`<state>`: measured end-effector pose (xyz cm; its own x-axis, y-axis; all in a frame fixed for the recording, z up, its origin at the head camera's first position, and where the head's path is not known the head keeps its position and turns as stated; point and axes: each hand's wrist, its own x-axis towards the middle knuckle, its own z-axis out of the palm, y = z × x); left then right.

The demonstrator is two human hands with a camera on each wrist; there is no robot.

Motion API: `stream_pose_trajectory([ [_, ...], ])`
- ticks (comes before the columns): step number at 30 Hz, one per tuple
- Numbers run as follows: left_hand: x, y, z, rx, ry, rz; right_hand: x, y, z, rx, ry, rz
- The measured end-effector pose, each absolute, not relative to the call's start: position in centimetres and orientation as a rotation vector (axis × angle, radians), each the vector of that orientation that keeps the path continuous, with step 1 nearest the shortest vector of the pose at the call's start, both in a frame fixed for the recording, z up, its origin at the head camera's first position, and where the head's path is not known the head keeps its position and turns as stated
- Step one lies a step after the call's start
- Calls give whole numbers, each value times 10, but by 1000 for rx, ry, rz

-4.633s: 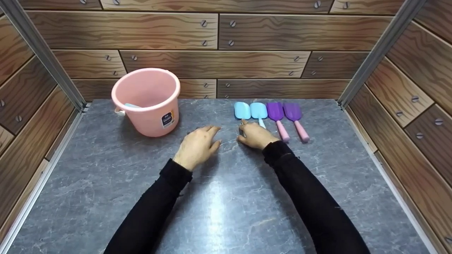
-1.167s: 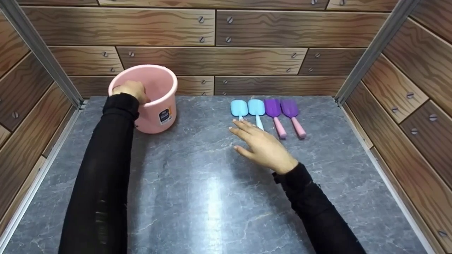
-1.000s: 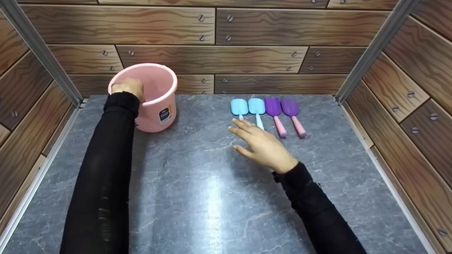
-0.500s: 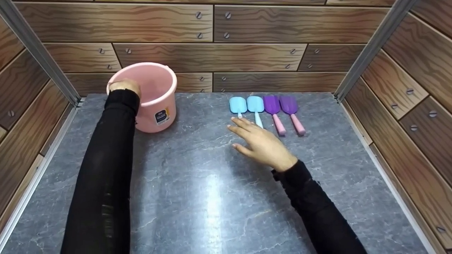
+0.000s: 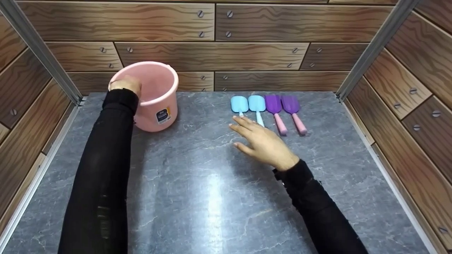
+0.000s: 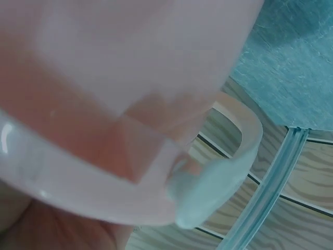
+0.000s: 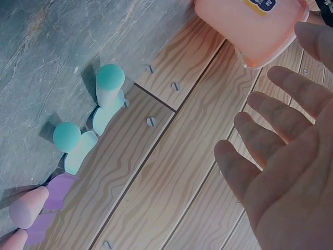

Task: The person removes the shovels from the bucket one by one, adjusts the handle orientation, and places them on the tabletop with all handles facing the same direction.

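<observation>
A pink bucket (image 5: pixel 160 111) with a dark label stands at the back left. My left hand (image 5: pixel 127 85) reaches down over its near-left rim, with the fingers hidden inside; I cannot tell what they hold. In the left wrist view the bucket wall fills much of the picture, beside a pale handle (image 6: pixel 213 182). My right hand (image 5: pixel 266 146) is held with fingers spread and nothing in it, overlapping the handles of two light-blue scoops (image 5: pixel 257 103). To their right lie two purple scoops (image 5: pixel 290 104) with pink handles, all in one row.
A grey marbled table (image 5: pixel 197 197) lies under everything. Wood-patterned panels (image 5: pixel 257 56) enclose the back and both sides, joined by metal corner posts (image 5: pixel 374 46).
Since the earliest frame, my left hand has gone from mid-table into the bucket, where something light blue showed. My right hand has drawn back and spread its fingers. Both barely move lately.
</observation>
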<state>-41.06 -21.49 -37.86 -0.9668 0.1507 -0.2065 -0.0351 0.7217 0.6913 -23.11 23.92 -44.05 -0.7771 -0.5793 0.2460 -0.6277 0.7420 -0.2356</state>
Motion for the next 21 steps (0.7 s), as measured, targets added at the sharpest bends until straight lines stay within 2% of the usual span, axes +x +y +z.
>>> stream_pose_trajectory([
  [1,-407,-213,-377,159,2911,683,-231,240,-441,971,-2780,460],
  [3,-402,-205,-369,231,3107,181,-232,240,-441,968,-2779,460],
  [4,-403,-204,-368,264,3129,129,-232,241,-441,966,-2783,459],
  [8,-422,-213,-372,342,3093,114,-232,241,-442,955,-2794,466],
  [12,-404,-209,-358,385,3077,169,-232,241,-442,955,-2791,471],
  [15,-375,-199,-337,396,3076,228,-232,241,-441,958,-2787,470],
  [21,-372,-200,-336,425,3072,356,-232,241,-440,962,-2774,483],
])
